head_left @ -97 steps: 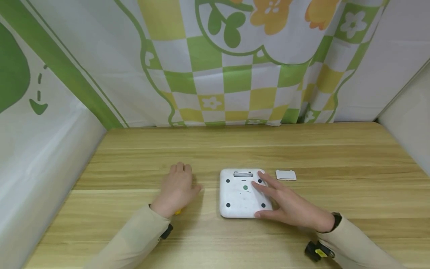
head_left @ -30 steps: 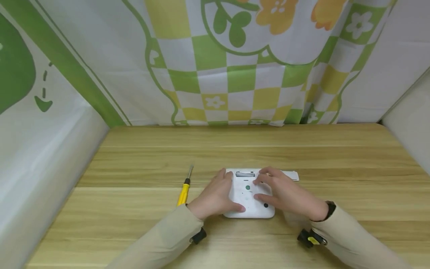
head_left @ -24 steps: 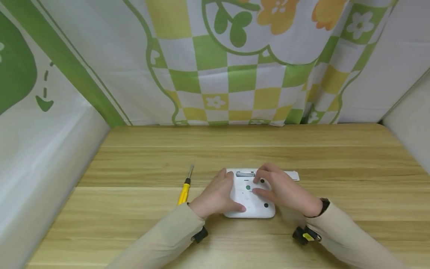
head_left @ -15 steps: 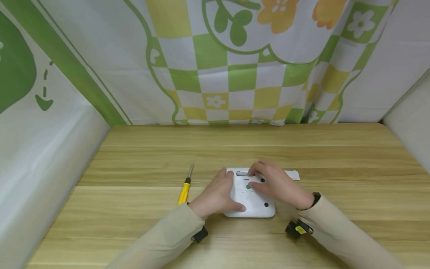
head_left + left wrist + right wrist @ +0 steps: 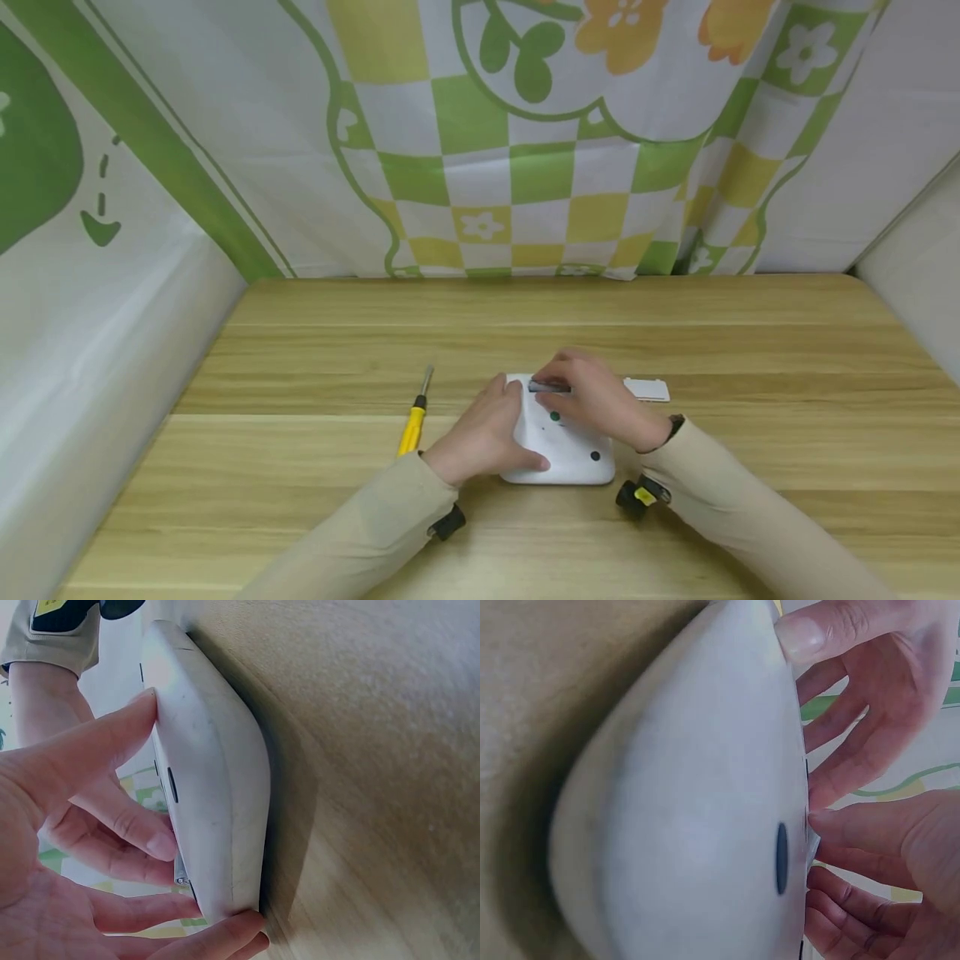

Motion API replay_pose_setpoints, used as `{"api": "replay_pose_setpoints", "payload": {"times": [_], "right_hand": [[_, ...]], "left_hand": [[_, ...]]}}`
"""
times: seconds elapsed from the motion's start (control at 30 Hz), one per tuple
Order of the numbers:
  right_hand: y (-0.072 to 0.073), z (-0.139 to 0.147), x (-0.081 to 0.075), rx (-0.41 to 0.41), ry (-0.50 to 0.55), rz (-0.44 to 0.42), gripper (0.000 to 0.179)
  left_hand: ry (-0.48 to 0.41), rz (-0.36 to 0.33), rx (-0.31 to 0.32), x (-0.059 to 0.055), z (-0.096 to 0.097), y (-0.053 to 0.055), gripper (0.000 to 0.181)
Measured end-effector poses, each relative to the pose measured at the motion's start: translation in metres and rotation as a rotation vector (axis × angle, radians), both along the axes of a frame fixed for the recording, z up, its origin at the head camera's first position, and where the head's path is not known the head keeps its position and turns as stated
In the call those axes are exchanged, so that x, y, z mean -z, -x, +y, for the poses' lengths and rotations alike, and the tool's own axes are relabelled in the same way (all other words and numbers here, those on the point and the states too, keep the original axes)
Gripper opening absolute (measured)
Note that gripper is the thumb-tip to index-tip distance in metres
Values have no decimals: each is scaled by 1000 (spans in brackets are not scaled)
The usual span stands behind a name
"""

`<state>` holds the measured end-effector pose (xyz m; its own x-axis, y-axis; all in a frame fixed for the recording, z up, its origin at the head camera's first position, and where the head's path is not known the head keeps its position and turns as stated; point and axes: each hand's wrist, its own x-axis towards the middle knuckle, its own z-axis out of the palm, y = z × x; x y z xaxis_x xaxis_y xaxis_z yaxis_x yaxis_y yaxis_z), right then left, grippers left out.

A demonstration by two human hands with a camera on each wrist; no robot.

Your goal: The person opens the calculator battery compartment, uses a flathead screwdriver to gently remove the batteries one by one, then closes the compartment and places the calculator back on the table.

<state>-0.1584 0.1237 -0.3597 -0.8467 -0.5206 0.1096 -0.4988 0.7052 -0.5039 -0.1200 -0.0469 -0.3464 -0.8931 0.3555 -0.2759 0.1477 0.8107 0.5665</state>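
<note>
A white, rounded-square battery-powered device (image 5: pixel 562 462) lies underside up on the table, dark round feet showing. My left hand (image 5: pixel 483 433) grips it along the left side, thumb on the underside and fingers over the far edge. In a slot near the far edge is a silvery battery (image 5: pixel 551 387); its metal end shows in the left wrist view. My right hand (image 5: pixel 596 400) arches over the device, with thumb and forefinger pinching at the battery. The right wrist view shows those fingertips meeting at the slot, partly hiding the battery.
Right of the device lies a small white battery cover (image 5: pixel 648 390). A yellow-handled screwdriver (image 5: pixel 412 423) lies left of my left hand, tip pointing away. A patterned curtain (image 5: pixel 540 167) hangs behind the wooden table (image 5: pixel 337 350).
My left hand left the screwdriver's side and took hold of the device. My right hand slid from the device's right edge leftward and away to the battery slot, its fingers closing in there.
</note>
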Motion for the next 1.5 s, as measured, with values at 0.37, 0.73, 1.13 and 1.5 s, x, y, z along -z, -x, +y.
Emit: {"api": "replay_pose_setpoints", "payload": {"times": [0.37,0.73,1.13,1.5], "right_hand": [[4,-5,1,5,28,14,13],[3,-6,1,-15,42,33,9],[1,-2,0,-41,81,35,6],[1,15,-2,-83,125,67,7]], "left_hand": [[1,-12,-14,-1,1,0,100],[-11,-10,-16,-2,2,-1,100],[-20,-11,-22,-1,1,-3,100],[-29,-6,-25,-1,1,-3,101]]}}
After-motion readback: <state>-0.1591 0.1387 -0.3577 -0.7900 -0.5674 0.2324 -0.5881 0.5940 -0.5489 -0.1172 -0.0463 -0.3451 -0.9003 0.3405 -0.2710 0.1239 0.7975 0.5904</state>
